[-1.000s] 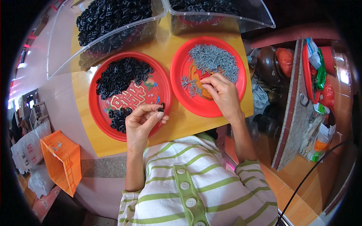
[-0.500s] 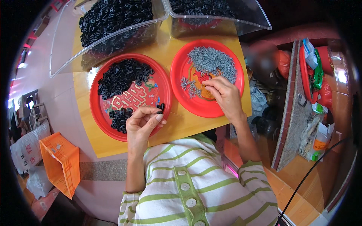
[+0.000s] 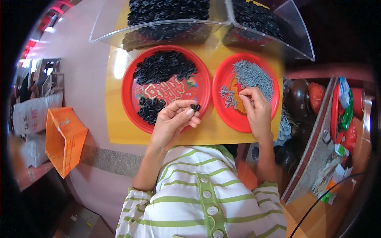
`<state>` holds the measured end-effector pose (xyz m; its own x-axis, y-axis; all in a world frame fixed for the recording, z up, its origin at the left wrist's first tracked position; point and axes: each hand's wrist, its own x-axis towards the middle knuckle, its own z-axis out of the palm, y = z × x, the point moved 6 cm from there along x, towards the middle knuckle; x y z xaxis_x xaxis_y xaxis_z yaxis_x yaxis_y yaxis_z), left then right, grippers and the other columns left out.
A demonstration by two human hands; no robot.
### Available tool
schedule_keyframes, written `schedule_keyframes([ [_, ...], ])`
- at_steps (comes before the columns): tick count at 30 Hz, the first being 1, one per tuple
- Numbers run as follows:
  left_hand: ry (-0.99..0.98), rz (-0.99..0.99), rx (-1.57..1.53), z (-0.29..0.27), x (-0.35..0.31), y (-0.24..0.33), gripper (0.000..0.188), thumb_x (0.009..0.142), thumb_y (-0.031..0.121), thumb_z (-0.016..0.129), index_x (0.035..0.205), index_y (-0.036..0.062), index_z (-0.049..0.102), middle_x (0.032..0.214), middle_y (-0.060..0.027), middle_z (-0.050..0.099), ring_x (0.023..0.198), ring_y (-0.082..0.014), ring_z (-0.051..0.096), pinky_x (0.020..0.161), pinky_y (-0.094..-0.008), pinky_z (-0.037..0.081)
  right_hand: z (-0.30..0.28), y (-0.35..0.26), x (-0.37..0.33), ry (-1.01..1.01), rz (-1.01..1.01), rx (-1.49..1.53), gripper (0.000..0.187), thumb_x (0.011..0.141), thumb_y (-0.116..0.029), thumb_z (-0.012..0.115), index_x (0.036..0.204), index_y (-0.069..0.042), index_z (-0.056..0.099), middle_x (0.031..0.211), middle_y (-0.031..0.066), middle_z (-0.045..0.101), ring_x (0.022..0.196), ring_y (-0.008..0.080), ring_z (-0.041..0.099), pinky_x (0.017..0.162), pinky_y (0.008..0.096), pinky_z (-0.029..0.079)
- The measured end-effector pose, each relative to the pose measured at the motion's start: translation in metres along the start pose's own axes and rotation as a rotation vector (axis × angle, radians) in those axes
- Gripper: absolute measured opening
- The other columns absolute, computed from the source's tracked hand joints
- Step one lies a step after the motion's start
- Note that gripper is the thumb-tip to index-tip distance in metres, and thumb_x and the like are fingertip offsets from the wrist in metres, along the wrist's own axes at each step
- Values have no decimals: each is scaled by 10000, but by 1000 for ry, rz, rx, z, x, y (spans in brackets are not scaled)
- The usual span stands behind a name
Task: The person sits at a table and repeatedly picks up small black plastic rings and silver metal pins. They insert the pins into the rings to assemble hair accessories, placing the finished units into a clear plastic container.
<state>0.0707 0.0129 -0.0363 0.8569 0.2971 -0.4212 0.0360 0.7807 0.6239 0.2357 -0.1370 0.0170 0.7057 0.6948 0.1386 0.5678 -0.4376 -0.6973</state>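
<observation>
My left hand (image 3: pixel 174 121) hovers over the near right rim of a red plate (image 3: pixel 127 104), thumb and fingers pinching a small black plastic clip (image 3: pixel 195 107). That plate has a large heap of black clips (image 3: pixel 162 65) at its far side and a smaller group (image 3: pixel 151 110) at its near left. My right hand (image 3: pixel 256 109) is above a second red plate (image 3: pixel 238 126), its thumb and index finger pressed together; I cannot make out what is between them. Grey screws (image 3: pixel 254 77) are piled at that plate's far right, with a few screws (image 3: pixel 228 97) apart at the left.
Behind the plates, clear plastic bins (image 3: pixel 170 24) full of black parts stand on the yellow table (image 3: pixel 190 137). An orange crate (image 3: pixel 65 139) and a white sack (image 3: pixel 37 115) are at left. At right, a stone-topped ledge (image 3: pixel 305 158) and a black cable (image 3: pixel 317 202) run.
The whole view has shifted, so the plates and bins appear farther right. The black clip in my left hand has turned. My right fingertips have moved slightly leftward over the screw plate.
</observation>
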Motion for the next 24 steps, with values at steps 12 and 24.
schedule_keyframes([
  [12, 19, 168, -16, -3, -4, 23, 148, 897, 60, 545, 1005, -22, 604, 886, -120, 655, 778, -163, 653, 716, -269, 539, 78, -60, 12, -129, 144, 1069, 105, 856, -51, 617, 956, -22, 619, 848, 20, 616, 679, 40, 528, 580, 178, 444],
  [24, 30, 229, 25, -4, -4, 31, 133, 885, 77, 565, 977, -16, 590, 873, -107, 640, 724, -146, 637, 647, -255, 528, 100, -67, 10, -192, 281, 1247, 108, 866, -85, 615, 965, -42, 622, 789, 1, 619, 663, 41, 540, 573, 174, 419],
])
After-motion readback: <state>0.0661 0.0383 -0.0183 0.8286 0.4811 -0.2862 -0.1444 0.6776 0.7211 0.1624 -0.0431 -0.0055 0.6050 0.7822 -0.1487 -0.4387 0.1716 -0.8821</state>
